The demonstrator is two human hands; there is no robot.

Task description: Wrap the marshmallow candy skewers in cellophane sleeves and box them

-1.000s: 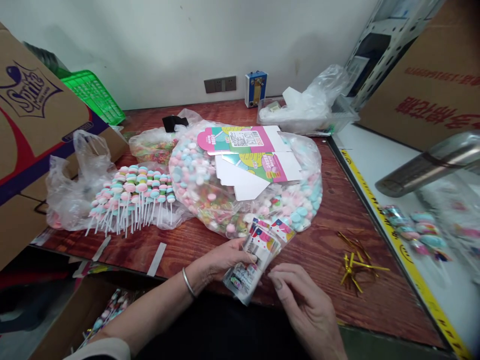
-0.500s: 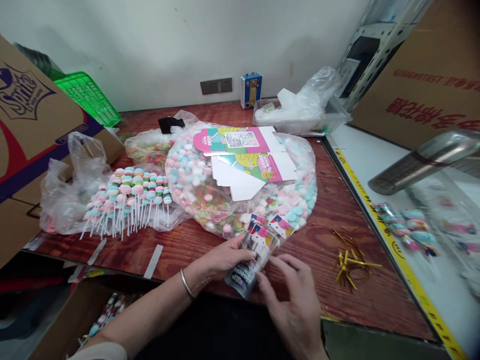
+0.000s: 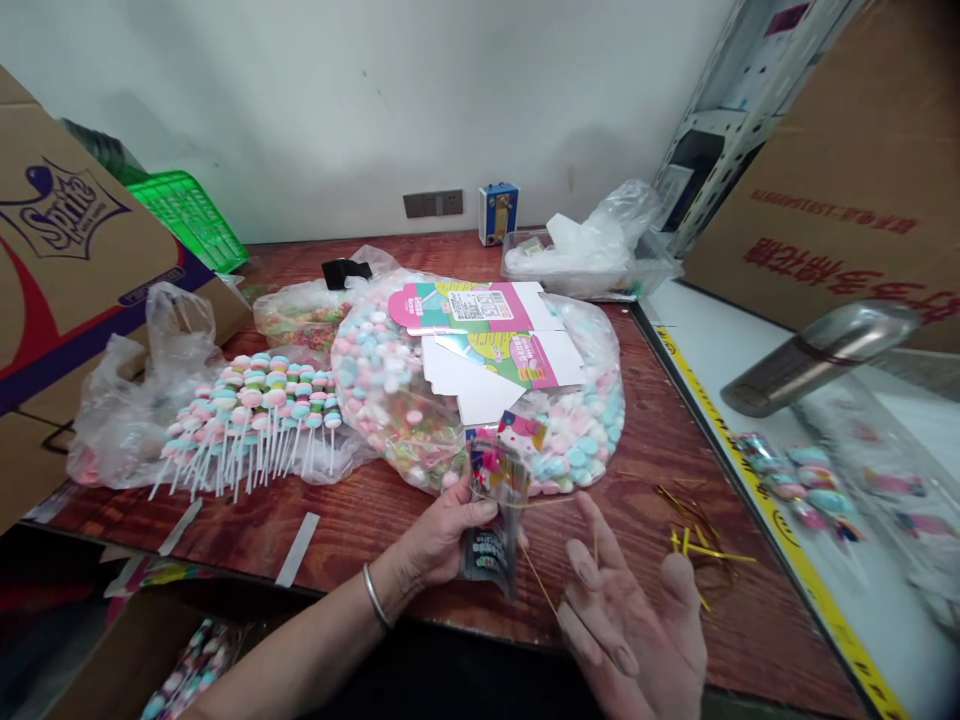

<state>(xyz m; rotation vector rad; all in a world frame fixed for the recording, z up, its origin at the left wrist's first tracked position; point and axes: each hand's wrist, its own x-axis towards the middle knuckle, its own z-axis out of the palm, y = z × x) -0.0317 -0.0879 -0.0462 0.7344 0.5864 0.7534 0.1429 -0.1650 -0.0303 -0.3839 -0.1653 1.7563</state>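
Note:
My left hand (image 3: pixel 441 537) is closed on a small clear printed bag (image 3: pixel 493 510), holding it upright over the front of the wooden table (image 3: pixel 660 440). A thin gold twist tie (image 3: pixel 540 582) slants from the bag towards my right hand (image 3: pixel 637 630). That hand is low and to the right of the bag, palm up with its fingers spread, and I cannot tell if the tie touches them. Just behind the bag lies a large clear sack of pastel candies (image 3: pixel 382 375) with flattened pink boxes (image 3: pixel 480 305) on top.
Lollipops on white sticks (image 3: pixel 255 405) lie on plastic at the left, beside a Sprite carton (image 3: pixel 67 250) and a green basket (image 3: pixel 187 212). Loose gold ties (image 3: pixel 705 548) are at the right. A metal arm (image 3: pixel 817 355) hangs over wrapped lollipops (image 3: pixel 795 480) on a white surface.
My left hand has lifted and turned the small bag upright. My right hand has come off the bag, drawn back to the right and spread its fingers, with a gold tie now showing.

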